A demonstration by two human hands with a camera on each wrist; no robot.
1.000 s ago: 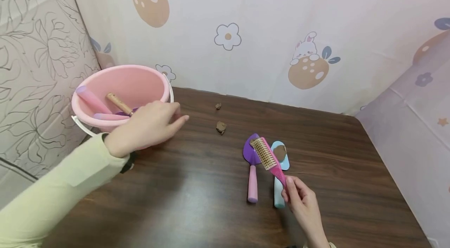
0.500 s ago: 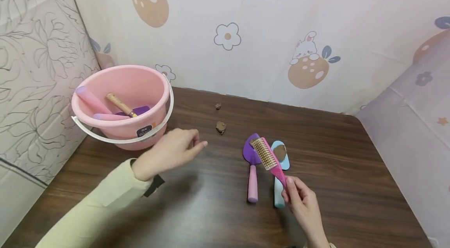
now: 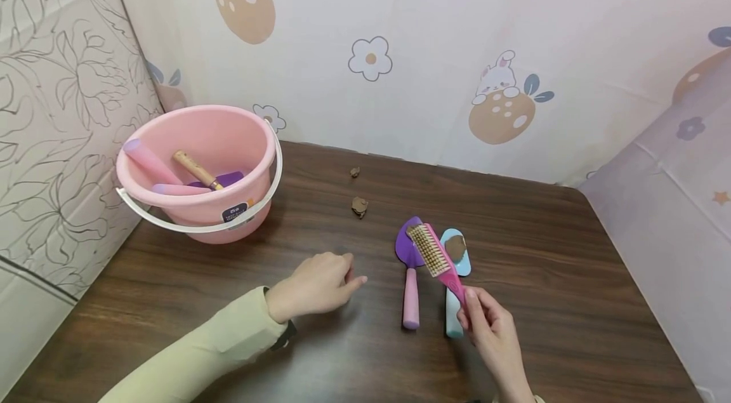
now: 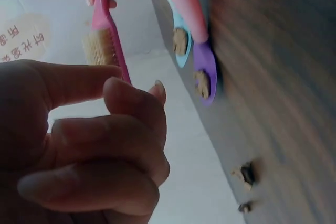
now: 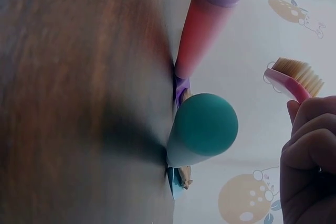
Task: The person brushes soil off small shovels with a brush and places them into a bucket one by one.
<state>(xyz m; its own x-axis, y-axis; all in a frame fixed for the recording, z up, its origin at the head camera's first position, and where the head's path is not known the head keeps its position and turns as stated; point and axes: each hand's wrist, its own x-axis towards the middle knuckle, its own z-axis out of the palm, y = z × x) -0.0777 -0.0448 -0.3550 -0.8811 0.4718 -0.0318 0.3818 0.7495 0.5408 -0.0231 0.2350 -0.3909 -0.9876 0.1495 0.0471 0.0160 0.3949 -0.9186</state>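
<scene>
My right hand [image 3: 491,333] grips a pink brush [image 3: 451,277] by its handle, bristles up, held above two small shovels. One shovel [image 3: 410,298] has a purple blade and pink handle. The other shovel [image 3: 454,314] is light blue, with brown soil-like clumps [image 3: 455,248] on its blade. A similar brown clump [image 4: 202,83] lies on the purple blade in the left wrist view. Over the table left of the shovels, my left hand [image 3: 316,285] has its fingers loosely curled and holds nothing.
A pink bucket [image 3: 251,200] with a white handle stands at the back left. Inside are two pink handles, a wooden handle [image 3: 197,169] and a purple blade. Two brown crumbs [image 3: 359,206] lie on the dark wooden table [image 3: 542,263] near the back edge. Patterned cloth hangs behind.
My left hand has come away from beside the bucket, moving right and toward me over the table. My right hand and the brush stay in place.
</scene>
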